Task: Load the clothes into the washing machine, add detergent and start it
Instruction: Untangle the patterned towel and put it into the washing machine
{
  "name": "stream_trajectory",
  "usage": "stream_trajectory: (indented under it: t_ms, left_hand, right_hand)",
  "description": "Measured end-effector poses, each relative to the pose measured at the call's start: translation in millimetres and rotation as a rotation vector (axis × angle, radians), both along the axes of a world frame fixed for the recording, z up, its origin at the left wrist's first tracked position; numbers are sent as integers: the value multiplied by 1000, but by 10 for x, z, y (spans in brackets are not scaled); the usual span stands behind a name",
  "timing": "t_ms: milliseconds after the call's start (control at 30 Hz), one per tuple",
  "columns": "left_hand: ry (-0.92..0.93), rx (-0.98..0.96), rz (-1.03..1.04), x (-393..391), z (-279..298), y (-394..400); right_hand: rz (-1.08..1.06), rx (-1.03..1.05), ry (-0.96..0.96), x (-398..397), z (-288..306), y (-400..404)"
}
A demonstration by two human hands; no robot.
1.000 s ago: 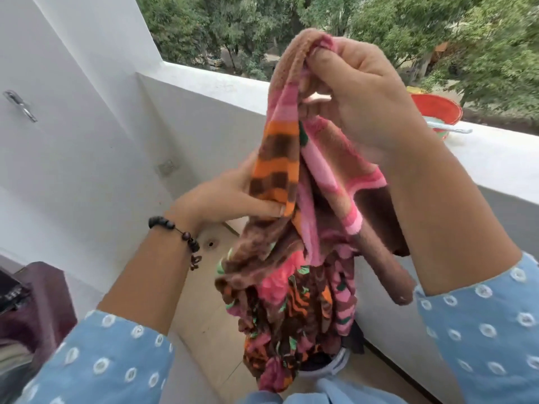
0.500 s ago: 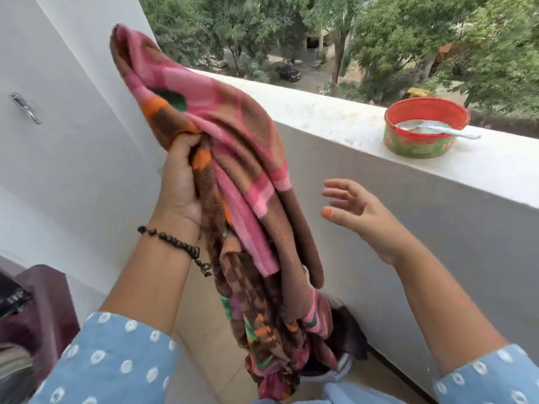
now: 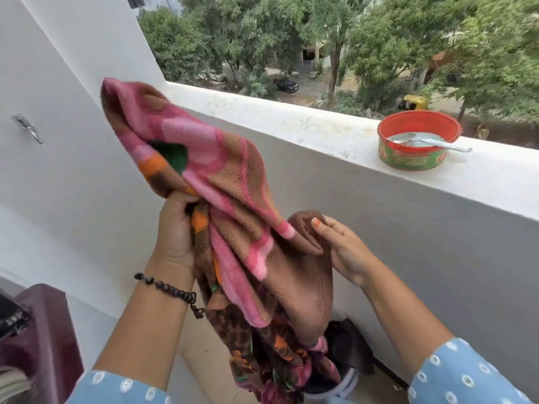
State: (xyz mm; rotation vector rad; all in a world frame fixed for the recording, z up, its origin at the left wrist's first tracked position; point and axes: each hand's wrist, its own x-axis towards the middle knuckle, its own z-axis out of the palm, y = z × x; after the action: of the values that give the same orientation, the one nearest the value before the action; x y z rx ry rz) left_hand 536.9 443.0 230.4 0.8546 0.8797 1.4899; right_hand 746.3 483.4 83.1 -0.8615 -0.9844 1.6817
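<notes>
Trees beyond the parapet; dark car below; wall hook.

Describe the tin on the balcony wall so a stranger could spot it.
Follow the white balcony parapet, trees beyond it, toward the right. A low round tin stands on top, green outside, red inside. A metal spoon resting in it, handle over the rim, marks it out.

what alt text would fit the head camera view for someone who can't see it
A person's left hand grips a pink, brown and orange fleecy towel raised over a white bucket of dark clothes, while the right hand pinches a brown fold of it. A round red and green tin holding a metal spoon sits on the white balcony ledge.
</notes>
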Motion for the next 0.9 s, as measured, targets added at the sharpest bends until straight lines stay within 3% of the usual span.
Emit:
stream_trajectory:
  t_ms: [33, 100, 200, 233, 300, 367, 433, 500, 667, 767, 900]
  left_hand:
    - [106, -63, -76, -48, -114, -31]
    - [527, -114, -304, -188, -315, -76]
    - [1128, -204, -874, -355, -487, -96]
    - [1306, -229, -969, -376, -504, -98]
    - [1486, -259, -918, -375, -495, -79]
    - [1325, -238, -687, -311, -441, -57]
    - [1081, -161, -477, -189, -408, -14]
    - [968, -99, -404, -26, -376, 30]
    - [822, 28, -253, 110, -442, 89]
    - [701, 76, -248, 67, -403, 89]
    - [772, 87, -272, 93, -336, 30]
  right_hand:
    - [-51, 38, -81, 12, 90, 56]
    - [-97, 151, -257, 35, 256, 125]
    - [-122, 345, -487, 50, 552, 161]
    - [-142, 381, -550, 47, 653, 164]
    - [-150, 446, -695, 19, 835, 168]
    - [-108, 481, -785, -43, 971, 149]
    - [-42, 434, -741, -136, 1087, 82]
    - [43, 409, -678, -225, 1189, 4]
    - [214, 439, -594, -258, 1365, -127]
    - [283, 463, -655, -191, 1382, -144]
    - [281, 491, -698, -214, 1356, -169]
